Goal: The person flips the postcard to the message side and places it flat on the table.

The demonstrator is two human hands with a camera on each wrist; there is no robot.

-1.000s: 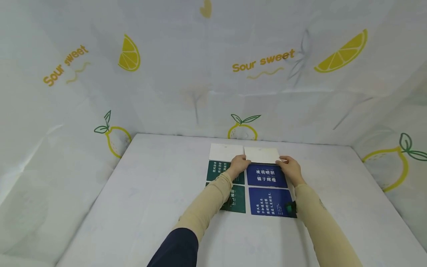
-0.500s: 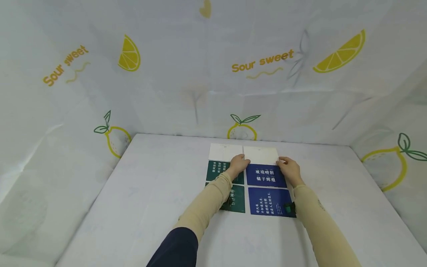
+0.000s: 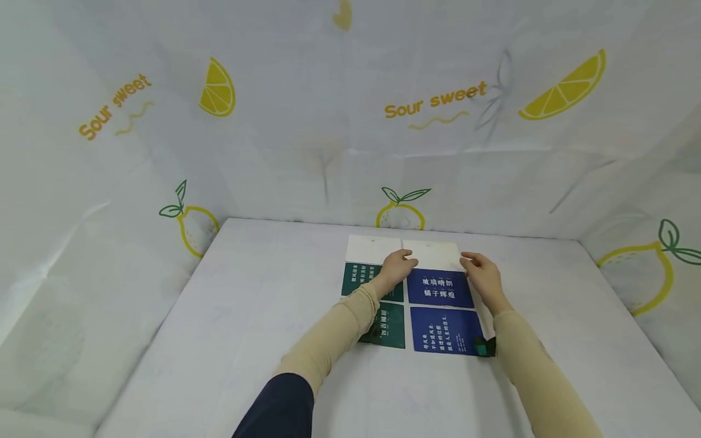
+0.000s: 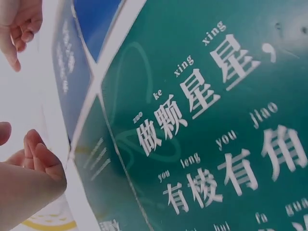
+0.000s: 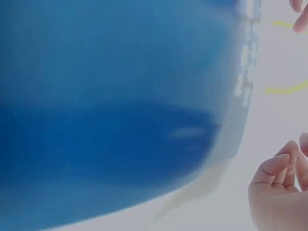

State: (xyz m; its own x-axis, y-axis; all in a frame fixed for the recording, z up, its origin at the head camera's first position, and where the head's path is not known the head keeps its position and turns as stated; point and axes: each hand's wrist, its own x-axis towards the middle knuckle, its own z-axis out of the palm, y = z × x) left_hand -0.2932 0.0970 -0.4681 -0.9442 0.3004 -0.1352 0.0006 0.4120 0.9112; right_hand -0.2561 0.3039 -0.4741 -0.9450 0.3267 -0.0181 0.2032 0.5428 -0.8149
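Note:
Several printed cards lie in a tight block of two columns. A plain white card [image 3: 369, 248] heads the left column, above an upper green card [image 3: 353, 281] and a lower green card [image 3: 393, 334]. In the right column, a second white card [image 3: 435, 255] meets an upper blue card [image 3: 438, 287], with a lower blue card [image 3: 446, 331] nearest the person. My left hand [image 3: 393, 271] is over the seam between the columns, fingers loosely bent, pointing to the second white card. Just off that card's right edge, my right hand [image 3: 485, 281] holds nothing, its fingers relaxed.
The cards rest on a white table [image 3: 263, 292] that ends at a white backdrop [image 3: 285, 164] printed with lemons and lettering. A small dark-and-green device [image 3: 484, 347] sits at the right wrist, over the lower blue card's corner. The left forearm [image 3: 334, 331] covers part of the green cards.
The second white card's near edge has come down against the upper blue card. My right hand has let go of its corner and moved right; my left fingers have loosened and shifted slightly right.

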